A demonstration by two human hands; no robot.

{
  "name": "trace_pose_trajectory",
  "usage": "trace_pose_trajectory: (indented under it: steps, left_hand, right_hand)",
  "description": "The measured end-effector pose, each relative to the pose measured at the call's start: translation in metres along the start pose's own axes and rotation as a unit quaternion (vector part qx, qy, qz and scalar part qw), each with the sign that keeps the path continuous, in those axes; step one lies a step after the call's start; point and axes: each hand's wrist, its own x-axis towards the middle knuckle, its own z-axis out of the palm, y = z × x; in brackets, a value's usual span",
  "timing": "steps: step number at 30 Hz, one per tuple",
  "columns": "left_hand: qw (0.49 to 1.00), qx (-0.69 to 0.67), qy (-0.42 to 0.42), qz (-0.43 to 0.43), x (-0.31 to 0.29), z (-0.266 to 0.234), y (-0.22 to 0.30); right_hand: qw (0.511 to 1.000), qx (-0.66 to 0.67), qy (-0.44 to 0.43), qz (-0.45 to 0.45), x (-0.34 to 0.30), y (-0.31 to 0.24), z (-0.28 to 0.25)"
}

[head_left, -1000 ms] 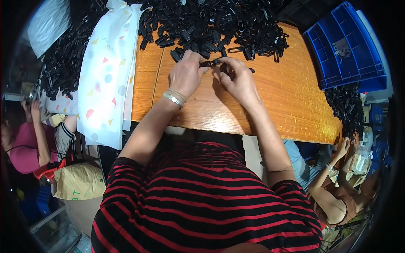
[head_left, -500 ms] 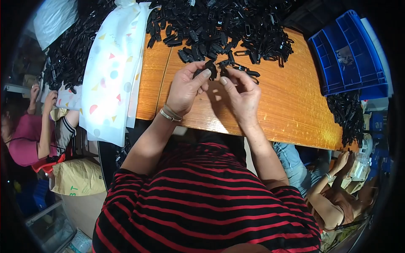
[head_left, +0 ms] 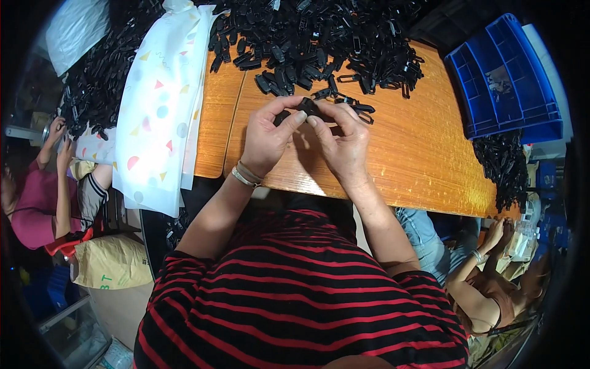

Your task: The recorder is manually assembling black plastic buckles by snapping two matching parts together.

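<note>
Over the near half of the wooden table, my left hand (head_left: 268,136) and my right hand (head_left: 348,146) meet fingertip to fingertip. Between them is a small black plastic part (head_left: 308,107), pinched by the thumb and fingers of both hands. A second dark piece (head_left: 281,117) shows in the curl of my left fingers; its shape is mostly hidden. Just beyond my right fingers lie several loose black plastic parts (head_left: 364,109), some shaped like open frames. Behind them spreads a big heap of similar black parts (head_left: 319,46).
A white patterned plastic sheet (head_left: 150,111) drapes over the table's left side. Blue crates (head_left: 510,80) stand at the right, above another pile of black parts (head_left: 503,169). One person (head_left: 40,203) works at far left, another (head_left: 479,289) at lower right. The wooden tabletop (head_left: 418,160) ends near my waist.
My hands were apart, each with a dark piece at its fingertips. Now they have come together, and the fingers of both press on one black part.
</note>
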Motion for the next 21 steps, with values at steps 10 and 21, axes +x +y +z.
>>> trace_pose_trajectory:
  steps: [10, 21]
  left_hand:
    - [0.998, 0.032, 0.002, 0.051, -0.013, 0.004, -0.009]
    - [0.986, -0.074, -0.008, -0.148, -0.039, -0.026, 0.014]
  right_hand:
    - [0.992, -0.105, 0.021, -0.064, -0.019, -0.001, 0.015]
    - [0.992, -0.012, -0.119, 0.037, -0.042, -0.017, 0.05]
